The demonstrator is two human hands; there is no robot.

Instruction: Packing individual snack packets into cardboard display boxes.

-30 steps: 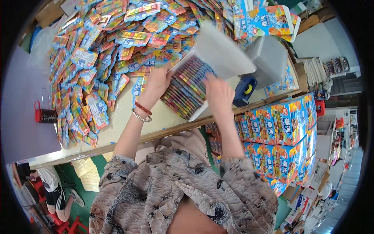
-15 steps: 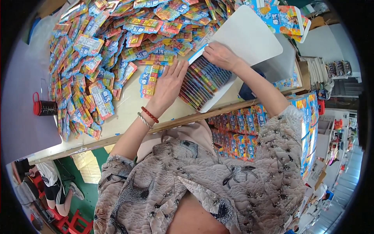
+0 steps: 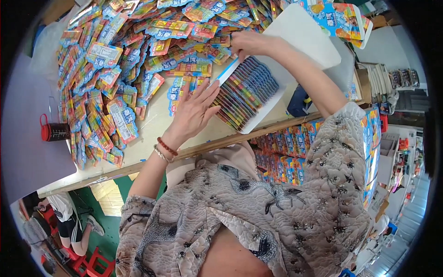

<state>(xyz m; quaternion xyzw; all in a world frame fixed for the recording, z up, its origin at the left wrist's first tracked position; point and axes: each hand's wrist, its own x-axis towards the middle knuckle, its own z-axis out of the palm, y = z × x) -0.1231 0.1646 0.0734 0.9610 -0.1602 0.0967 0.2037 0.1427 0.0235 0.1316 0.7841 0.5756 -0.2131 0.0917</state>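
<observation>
Green floor (image 3: 104,235) shows below the wooden edge of your pale tabletop (image 3: 150,131), and at the lower left another person (image 3: 62,207) in a white top and dark shorts is near a red stool (image 3: 99,265). Across the far and left parts of the tabletop you have a heap (image 3: 138,55) of loose, bright packs, overlapping every which way. Your white box (image 3: 263,113) lies at an angle near the front edge, to the right of the heap, its lid (image 3: 309,34) folded open toward the far right. Inside it, packs (image 3: 249,87) stand on edge in a close row.

Your left hand (image 3: 196,108) is spread, palm down, fingers pointing away from you, its tips at the box's left side along the blue rim. Your right hand (image 3: 251,45) reaches across to the far corner of the box with its fingers bent downward; you cannot tell from this view whether they pinch anything.

Just right of the box sits a dark blue tape dispenser (image 3: 297,102). Far to your left is a red-topped cup (image 3: 54,131), and below the tabletop on your right stand stacked cartons (image 3: 288,171) in bright print.
</observation>
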